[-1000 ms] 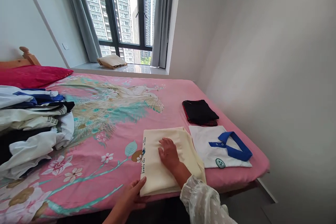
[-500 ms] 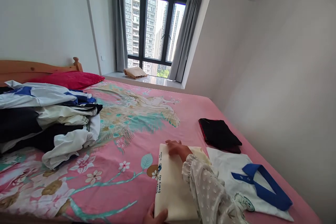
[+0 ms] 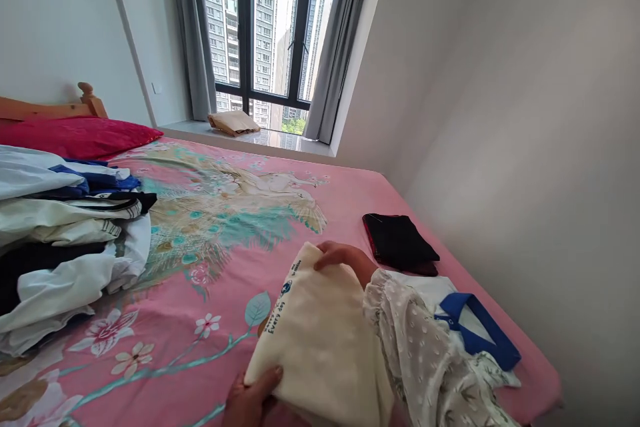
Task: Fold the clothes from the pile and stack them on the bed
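Note:
Between my two hands is a folded cream shirt [image 3: 320,327] with dark printed lettering along its left side, tilted and raised at the near end over the bed. My left hand [image 3: 253,393] grips its near left corner, thumb on top. The far edge is pinched by my right hand [image 3: 345,257], whose fingers curl over the cloth. A sheer dotted sleeve covers my right forearm. Just right of that arm lies a folded white shirt with a blue collar [image 3: 487,333], partly hidden by the sleeve. Beyond it sits a folded black garment [image 3: 400,240].
A heap of white, black and blue clothes [image 3: 65,233] lies on the left of the pink floral bedsheet [image 3: 225,320]. Behind it are a red pillow [image 3: 85,137] and a wooden headboard [image 3: 45,109]. A brown paper bag [image 3: 234,122] rests on the windowsill. The right wall borders the bed.
The cream shirt has been lifted and tilted from lying flat, and both hands now grip it; my right hand was resting on top before. The view has turned slightly right and down.

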`<state>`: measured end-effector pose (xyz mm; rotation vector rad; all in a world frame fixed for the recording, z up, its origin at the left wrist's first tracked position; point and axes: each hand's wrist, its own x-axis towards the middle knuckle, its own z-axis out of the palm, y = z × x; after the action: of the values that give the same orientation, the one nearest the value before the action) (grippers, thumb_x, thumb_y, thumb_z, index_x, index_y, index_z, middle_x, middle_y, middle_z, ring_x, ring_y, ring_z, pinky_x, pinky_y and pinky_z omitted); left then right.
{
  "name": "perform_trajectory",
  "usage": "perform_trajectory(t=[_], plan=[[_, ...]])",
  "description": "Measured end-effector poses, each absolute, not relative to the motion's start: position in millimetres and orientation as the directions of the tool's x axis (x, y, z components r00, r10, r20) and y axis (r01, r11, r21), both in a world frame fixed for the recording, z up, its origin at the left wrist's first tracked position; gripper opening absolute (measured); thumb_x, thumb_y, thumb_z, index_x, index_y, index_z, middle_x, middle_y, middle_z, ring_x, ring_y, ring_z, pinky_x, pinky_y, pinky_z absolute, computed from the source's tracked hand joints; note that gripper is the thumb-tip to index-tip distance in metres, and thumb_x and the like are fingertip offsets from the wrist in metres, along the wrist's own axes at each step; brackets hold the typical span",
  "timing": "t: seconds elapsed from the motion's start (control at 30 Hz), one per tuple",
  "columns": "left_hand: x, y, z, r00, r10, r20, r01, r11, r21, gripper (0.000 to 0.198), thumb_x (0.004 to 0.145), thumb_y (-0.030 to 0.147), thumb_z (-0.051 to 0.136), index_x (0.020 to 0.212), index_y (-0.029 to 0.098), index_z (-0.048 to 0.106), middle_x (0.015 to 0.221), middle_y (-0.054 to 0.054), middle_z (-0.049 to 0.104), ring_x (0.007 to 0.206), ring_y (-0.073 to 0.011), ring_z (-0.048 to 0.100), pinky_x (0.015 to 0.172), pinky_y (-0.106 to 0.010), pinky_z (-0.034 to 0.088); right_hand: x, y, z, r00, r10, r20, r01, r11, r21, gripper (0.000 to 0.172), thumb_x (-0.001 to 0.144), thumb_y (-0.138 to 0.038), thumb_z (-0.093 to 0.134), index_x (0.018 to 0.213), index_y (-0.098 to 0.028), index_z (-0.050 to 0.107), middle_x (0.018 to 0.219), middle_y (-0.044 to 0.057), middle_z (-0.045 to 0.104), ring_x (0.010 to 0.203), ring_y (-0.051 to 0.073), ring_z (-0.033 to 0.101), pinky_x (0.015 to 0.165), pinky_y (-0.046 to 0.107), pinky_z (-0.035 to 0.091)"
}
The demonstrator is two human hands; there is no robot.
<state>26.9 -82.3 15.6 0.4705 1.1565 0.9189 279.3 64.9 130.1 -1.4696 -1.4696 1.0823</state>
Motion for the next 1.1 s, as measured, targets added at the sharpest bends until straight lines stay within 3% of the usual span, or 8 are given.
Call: perform_trajectory(t=[0.1, 0.2, 0.37, 0.53, 0.67, 0.73, 0.9, 1.1], plan=[[3, -18, 92, 0.115, 0.954, -0.278, -0.255, 0.298, 0.920, 0.047, 0.051, 0.032, 0.077, 0.093, 0.017, 0.061, 0.079, -0.001, 0.070, 0.077, -0.0204, 0.065, 0.075, -0.033, 0.052, 308, 89, 176, -0.194, 0.978, -0.074, 0.328, -0.007, -0.945, 0.037, 0.041, -0.025, 0.078, 0.076, -0.013, 0.072, 0.073, 0.003, 0.071, 0.068, 0.022, 0.064, 0.068, 0.035, 0.052], [-9, 46, 174, 0.063, 0.997, 0.042, -0.042, -0.040, 0.998, 0.044, 0.048, 0.030, 0.076, 0.086, 0.016, 0.061, 0.071, 0.002, 0.065, 0.069, -0.0154, 0.059, 0.066, -0.026, 0.048, 331, 105, 214, -0.170, 0.982, 0.080, 0.265, 0.124, -0.956, 0.047, 0.052, -0.029, 0.074, 0.095, -0.013, 0.070, 0.092, 0.005, 0.070, 0.083, 0.021, 0.064, 0.076, 0.035, 0.051], [-22, 110, 233, 0.087, 0.901, 0.425, 0.495, -0.409, 0.766, 0.029, 0.061, 0.035, 0.065, 0.083, 0.016, 0.063, 0.072, 0.003, 0.064, 0.069, -0.0137, 0.057, 0.064, -0.024, 0.044, 338, 113, 220, 0.004, 0.934, 0.357, 0.267, 0.342, -0.901, 0.046, 0.057, -0.033, 0.073, 0.098, -0.015, 0.063, 0.094, 0.003, 0.067, 0.085, 0.018, 0.059, 0.078, 0.034, 0.048], [-51, 98, 142, 0.268, 0.786, 0.557, 0.585, -0.592, 0.554, 0.021, 0.072, 0.029, 0.052, 0.086, 0.021, 0.066, 0.096, -0.004, 0.071, 0.099, -0.0199, 0.062, 0.089, -0.032, 0.047, 312, 71, 135, 0.059, 0.878, 0.475, 0.440, 0.404, -0.802, 0.025, 0.063, -0.036, 0.069, 0.079, -0.018, 0.061, 0.086, 0.004, 0.065, 0.083, 0.019, 0.057, 0.080, 0.037, 0.045], [-75, 44, 37, 0.313, 0.822, 0.476, 0.600, -0.560, 0.571, 0.017, 0.072, 0.029, 0.054, 0.074, 0.022, 0.069, 0.088, -0.004, 0.074, 0.099, -0.0237, 0.066, 0.087, -0.036, 0.051, 290, 5, 38, 0.015, 0.865, 0.501, 0.553, 0.411, -0.725, 0.006, 0.067, -0.026, 0.061, 0.071, -0.021, 0.062, 0.085, 0.005, 0.066, 0.092, 0.021, 0.057, 0.088, 0.039, 0.044], [-84, 22, 2, 0.321, 0.846, 0.425, 0.614, -0.528, 0.586, 0.018, 0.074, 0.029, 0.054, 0.076, 0.021, 0.071, 0.095, -0.004, 0.074, 0.104, -0.0251, 0.064, 0.090, -0.040, 0.051, 284, -21, 3, 0.015, 0.860, 0.509, 0.589, 0.404, -0.700, 0.007, 0.069, -0.022, 0.057, 0.072, -0.021, 0.063, 0.089, 0.006, 0.066, 0.095, 0.021, 0.057, 0.090, 0.039, 0.044], [-101, -4, -22, 0.305, 0.843, 0.444, 0.656, -0.524, 0.543, 0.027, 0.081, 0.025, 0.046, 0.089, 0.023, 0.072, 0.107, -0.001, 0.071, 0.114, -0.0226, 0.058, 0.097, -0.042, 0.048, 282, -60, -28, 0.095, 0.817, 0.569, 0.668, 0.371, -0.645, 0.016, 0.077, -0.023, 0.052, 0.085, -0.021, 0.065, 0.108, 0.010, 0.061, 0.111, 0.023, 0.051, 0.096, 0.044, 0.042], [-136, -66, -34, 0.540, 0.665, 0.516, 0.640, -0.723, 0.262, 0.028, 0.081, 0.022, 0.053, 0.097, 0.039, 0.068, 0.116, 0.008, 0.066, 0.115, -0.0192, 0.057, 0.089, -0.034, 0.054, 296, -142, -42, -0.104, 0.820, 0.563, 0.806, 0.401, -0.435, 0.022, 0.084, -0.018, 0.049, 0.092, -0.026, 0.067, 0.115, 0.005, 0.062, 0.120, 0.021, 0.049, 0.098, 0.043, 0.046]])
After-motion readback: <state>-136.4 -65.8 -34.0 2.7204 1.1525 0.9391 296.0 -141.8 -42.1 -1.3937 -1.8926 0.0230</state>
